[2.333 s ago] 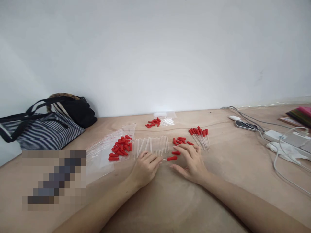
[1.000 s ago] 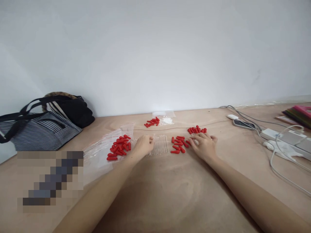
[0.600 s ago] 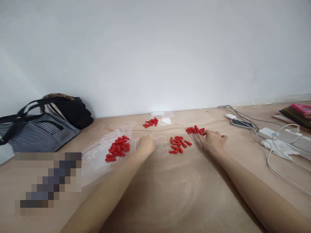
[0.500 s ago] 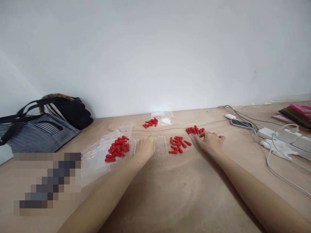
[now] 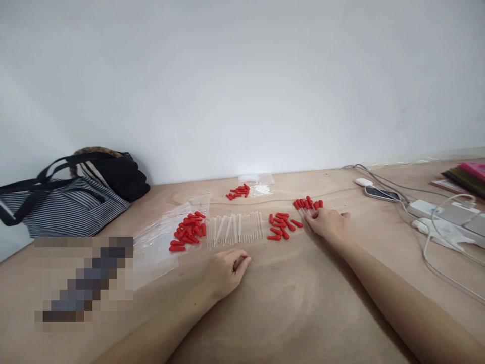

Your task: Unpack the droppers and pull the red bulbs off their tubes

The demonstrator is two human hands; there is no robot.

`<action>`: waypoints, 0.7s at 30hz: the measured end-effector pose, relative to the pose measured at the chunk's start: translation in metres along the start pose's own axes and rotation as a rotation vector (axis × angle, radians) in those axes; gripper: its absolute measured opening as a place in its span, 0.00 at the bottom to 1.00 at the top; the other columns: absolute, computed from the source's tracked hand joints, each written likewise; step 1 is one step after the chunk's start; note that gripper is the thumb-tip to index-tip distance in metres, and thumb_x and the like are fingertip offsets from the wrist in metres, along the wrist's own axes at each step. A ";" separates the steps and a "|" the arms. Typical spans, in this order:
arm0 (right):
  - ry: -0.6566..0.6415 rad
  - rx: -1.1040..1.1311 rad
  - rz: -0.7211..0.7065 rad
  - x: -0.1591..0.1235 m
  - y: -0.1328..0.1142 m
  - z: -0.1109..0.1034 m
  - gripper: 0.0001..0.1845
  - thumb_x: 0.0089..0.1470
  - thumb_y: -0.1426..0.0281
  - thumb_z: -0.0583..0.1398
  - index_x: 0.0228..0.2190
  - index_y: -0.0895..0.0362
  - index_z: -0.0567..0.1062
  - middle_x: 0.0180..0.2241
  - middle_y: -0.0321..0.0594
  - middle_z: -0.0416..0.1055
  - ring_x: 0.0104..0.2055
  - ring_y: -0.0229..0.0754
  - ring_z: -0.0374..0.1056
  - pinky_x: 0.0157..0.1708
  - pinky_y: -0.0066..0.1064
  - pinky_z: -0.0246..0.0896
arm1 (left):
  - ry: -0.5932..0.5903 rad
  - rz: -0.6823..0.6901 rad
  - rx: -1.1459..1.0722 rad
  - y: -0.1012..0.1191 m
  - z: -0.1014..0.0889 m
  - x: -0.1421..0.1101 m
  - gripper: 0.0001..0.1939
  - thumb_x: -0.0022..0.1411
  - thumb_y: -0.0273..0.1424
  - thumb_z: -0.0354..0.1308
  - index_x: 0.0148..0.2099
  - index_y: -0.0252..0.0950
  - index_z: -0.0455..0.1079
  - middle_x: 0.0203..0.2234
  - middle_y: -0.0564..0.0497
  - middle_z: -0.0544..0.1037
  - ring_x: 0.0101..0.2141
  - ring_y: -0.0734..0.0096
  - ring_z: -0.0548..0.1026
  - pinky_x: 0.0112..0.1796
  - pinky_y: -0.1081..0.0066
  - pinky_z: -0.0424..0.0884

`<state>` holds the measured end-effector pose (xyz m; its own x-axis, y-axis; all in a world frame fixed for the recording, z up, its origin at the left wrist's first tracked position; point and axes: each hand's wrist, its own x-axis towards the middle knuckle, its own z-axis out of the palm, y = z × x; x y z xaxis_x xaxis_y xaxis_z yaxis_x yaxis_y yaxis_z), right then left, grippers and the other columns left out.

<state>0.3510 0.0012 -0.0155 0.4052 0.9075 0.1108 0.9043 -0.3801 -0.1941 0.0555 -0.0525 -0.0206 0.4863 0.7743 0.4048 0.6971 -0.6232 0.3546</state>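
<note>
My left hand [image 5: 229, 272] is closed in a pinch, thumb against index finger, low over the table in front of a row of thin clear tubes [image 5: 237, 228]. Whatever it may hold is hidden. My right hand [image 5: 329, 223] is closed at a fan of red-bulbed droppers [image 5: 303, 203], its fingertips around their clear stems and covering the lower ends. Loose red rubber bulbs [image 5: 280, 226] lie between the tubes and the droppers. Left of the tubes, more red bulbs [image 5: 189, 228] are heaped on a clear plastic bag [image 5: 159, 247].
Farther back are small red bulbs [image 5: 238, 191] beside a clear bag [image 5: 261, 179] of thin tubes. A striped bag [image 5: 76, 205] stands left, near a pixelated patch [image 5: 85, 283]. Right are cables, a power strip [image 5: 454, 220], a dark device [image 5: 381, 193] and coloured sheets [image 5: 470, 177].
A red-bulbed dropper first lay between my hands; my right hand has since moved right to the fan. My left hand reached over the tubes, then drew back toward me.
</note>
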 end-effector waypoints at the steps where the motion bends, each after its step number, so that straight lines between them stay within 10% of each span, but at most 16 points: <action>1: -0.005 0.008 -0.001 0.000 0.000 0.000 0.18 0.47 0.61 0.50 0.19 0.57 0.73 0.25 0.45 0.71 0.35 0.50 0.65 0.41 0.45 0.41 | -0.005 -0.002 -0.006 0.000 0.000 0.001 0.11 0.59 0.32 0.48 0.30 0.37 0.69 0.14 0.57 0.66 0.17 0.77 0.65 0.22 0.76 0.61; 15: 0.015 0.067 0.019 0.001 0.000 -0.001 0.15 0.46 0.64 0.51 0.20 0.56 0.74 0.24 0.44 0.70 0.34 0.49 0.66 0.41 0.44 0.42 | -0.007 -0.014 -0.040 -0.001 0.001 -0.001 0.10 0.59 0.32 0.50 0.30 0.37 0.70 0.14 0.57 0.67 0.18 0.77 0.66 0.23 0.77 0.61; 21: 0.127 0.580 -0.129 -0.037 -0.024 -0.010 0.22 0.50 0.54 0.49 0.21 0.56 0.72 0.17 0.37 0.67 0.24 0.41 0.62 0.33 0.35 0.49 | 0.025 -0.158 -0.232 0.006 0.002 0.006 0.12 0.60 0.34 0.49 0.32 0.36 0.72 0.22 0.53 0.74 0.23 0.74 0.71 0.26 0.75 0.66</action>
<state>0.3153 -0.0253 -0.0054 0.3423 0.8977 0.2773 0.7412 -0.0767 -0.6668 0.0637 -0.0509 -0.0181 0.3659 0.8626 0.3492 0.6223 -0.5058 0.5974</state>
